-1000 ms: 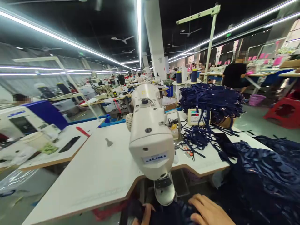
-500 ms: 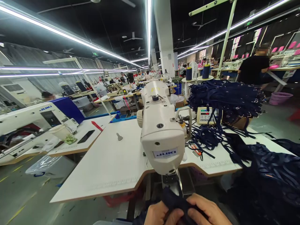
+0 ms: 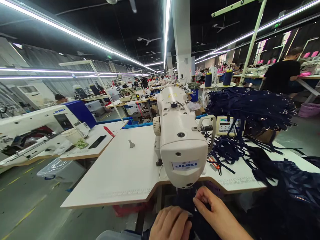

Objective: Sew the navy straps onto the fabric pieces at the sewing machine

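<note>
The needle area is hidden behind the sewing machine (image 3: 183, 146) head, and both wrists are cut off at the near edge. A clear cup (image 3: 74, 137) of green bits stands far left. The left hand (image 3: 171, 223), curled, and right hand (image 3: 212, 210), fingers pinched, press navy fabric (image 3: 197, 223) below the tabletop (image 3: 120, 170) edge.

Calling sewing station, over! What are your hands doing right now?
Left hand and right hand both pressed on dark blue cloth under the sewing machine. Grip unclear. Blue strap pile sits off right, nothing blocking.
</note>
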Demonstrator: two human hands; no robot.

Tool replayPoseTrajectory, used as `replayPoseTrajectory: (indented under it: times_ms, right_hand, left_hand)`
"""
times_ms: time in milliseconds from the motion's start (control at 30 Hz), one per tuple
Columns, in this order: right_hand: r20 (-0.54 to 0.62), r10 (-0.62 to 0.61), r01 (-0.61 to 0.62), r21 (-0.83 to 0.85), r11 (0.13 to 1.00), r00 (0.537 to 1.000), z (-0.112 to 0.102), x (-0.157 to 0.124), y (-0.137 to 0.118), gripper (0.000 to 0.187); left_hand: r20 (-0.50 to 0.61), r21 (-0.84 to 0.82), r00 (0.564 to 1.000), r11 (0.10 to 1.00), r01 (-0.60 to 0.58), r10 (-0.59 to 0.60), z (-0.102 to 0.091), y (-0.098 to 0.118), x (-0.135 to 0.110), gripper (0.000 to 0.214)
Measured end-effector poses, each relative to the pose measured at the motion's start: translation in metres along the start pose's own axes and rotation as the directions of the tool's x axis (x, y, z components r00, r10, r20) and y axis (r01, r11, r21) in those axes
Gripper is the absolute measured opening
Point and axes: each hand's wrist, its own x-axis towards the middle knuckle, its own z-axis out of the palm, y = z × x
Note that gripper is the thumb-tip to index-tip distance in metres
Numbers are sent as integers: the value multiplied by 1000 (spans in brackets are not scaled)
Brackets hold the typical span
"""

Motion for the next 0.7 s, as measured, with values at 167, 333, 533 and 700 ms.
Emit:
replayPoseTrajectory:
  times_ms: [167, 333, 533, 700]
  right_hand:
    - [42, 51, -54, 69, 996, 998, -4, 0, 2, 21]
    - [22, -19, 18, 42, 999, 1000, -14, -3, 9, 33]
    - [62, -133, 135, -31, 990, 989, -17, 10, 9, 35]
    - [122, -244, 254, -78, 964, 962, -23, 23, -3, 32]
  left_hand:
    - [100, 275, 955, 915, -296, 280, 11, -17, 2, 29]
    - [100, 287, 969, 926, -246, 227, 17, -21, -12, 25]
    - [92, 336, 974, 915, -224, 205, 20, -15, -17, 35]
    - [55, 374, 991, 918, -133, 122, 23, -8, -18, 37]
